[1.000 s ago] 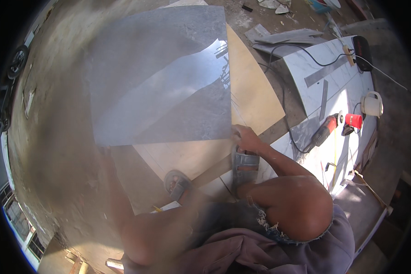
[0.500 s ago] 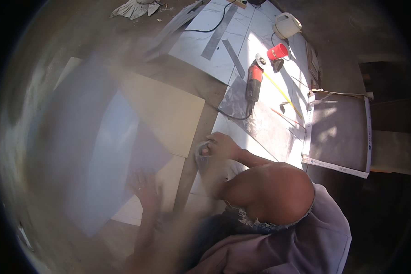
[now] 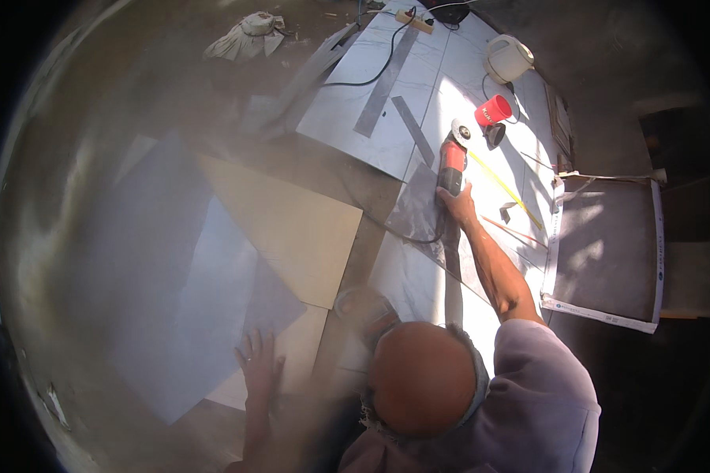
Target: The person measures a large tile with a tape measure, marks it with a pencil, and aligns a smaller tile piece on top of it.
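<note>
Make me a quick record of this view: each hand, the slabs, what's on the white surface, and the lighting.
Left hand: open, fingers spread, at the near edge of the gray slab
Right hand: on the angle grinder; grip tightness unclear
Slabs: gray one overlapping beige slabs
On white surface: angle grinder, red cup, yellow strip, cream jug
Lighting: bright sunlit patch around the grinder; left side hazy
</note>
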